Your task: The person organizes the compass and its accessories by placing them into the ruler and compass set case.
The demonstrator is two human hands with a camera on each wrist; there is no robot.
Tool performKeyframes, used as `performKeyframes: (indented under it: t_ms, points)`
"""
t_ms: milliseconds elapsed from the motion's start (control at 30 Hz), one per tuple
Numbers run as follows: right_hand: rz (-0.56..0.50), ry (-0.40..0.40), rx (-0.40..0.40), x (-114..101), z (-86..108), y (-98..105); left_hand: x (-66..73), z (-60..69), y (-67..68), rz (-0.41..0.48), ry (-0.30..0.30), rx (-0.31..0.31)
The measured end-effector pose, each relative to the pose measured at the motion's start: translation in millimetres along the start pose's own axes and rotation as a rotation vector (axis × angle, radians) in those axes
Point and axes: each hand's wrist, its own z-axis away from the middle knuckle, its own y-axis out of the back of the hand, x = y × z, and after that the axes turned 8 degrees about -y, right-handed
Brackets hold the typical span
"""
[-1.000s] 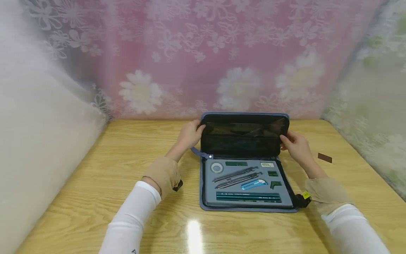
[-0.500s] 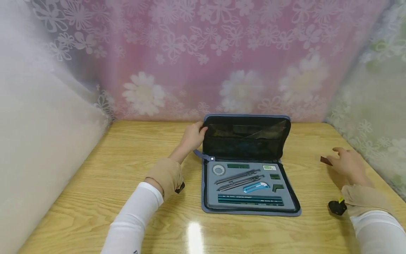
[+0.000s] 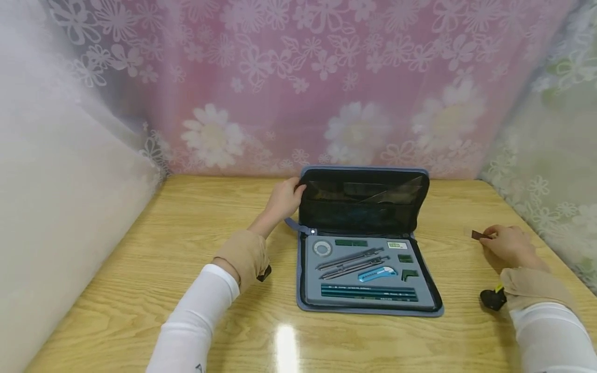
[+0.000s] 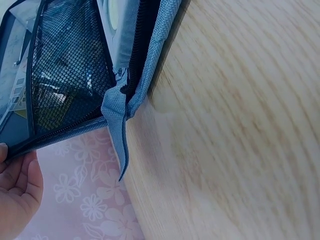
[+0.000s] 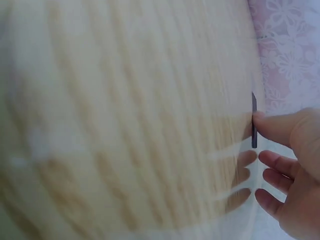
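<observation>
A blue-edged zip case lies unfolded on the table, its black mesh-pocketed lid raised. My left hand grips the lid's left edge; the left wrist view shows thumb and fingers around that edge. Grey foam in the base holds two compasses, a blue utility knife, dark green pencils, a white eraser and a ring-shaped roll. Off to the right, my right hand pinches a small dark brown flat rectangle at the tabletop; its fingertips partly cover it.
The wood-grain table runs up to a pink flowered curtain. Pale sheeting hangs on the left, and a flowered sheet on the right. A blue strap sticks out at the case's hinge.
My right hand has let go of the lid's right edge and moved right to the brown rectangle, its fingers closing at it. My left hand still holds the lid, which stays raised.
</observation>
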Motion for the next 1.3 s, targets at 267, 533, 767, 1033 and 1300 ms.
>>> performKeyframes:
  t_ms: [267,533,767,1033,1300]
  points:
    - [-0.083,0.027,0.054,-8.0,2.9,-0.5,-0.2,-2.5,0.7,0.011,0.025,-0.022]
    - [-0.214,0.077,0.188,-49.9,6.4,11.0,-0.5,-1.2,3.0,-0.001,0.010,-0.009]
    - [-0.209,0.268,0.240,-132.2,17.7,38.7,-1.0,-1.1,2.3,-0.016,-0.001,-0.023]
    - [-0.064,0.597,0.382,-200.6,2.7,34.6,-1.5,-1.0,2.1,-0.001,-0.020,-0.021]
    - [-0.073,0.686,0.385,-214.7,-12.5,17.7,0.1,0.2,3.3,0.003,-0.018,-0.030]
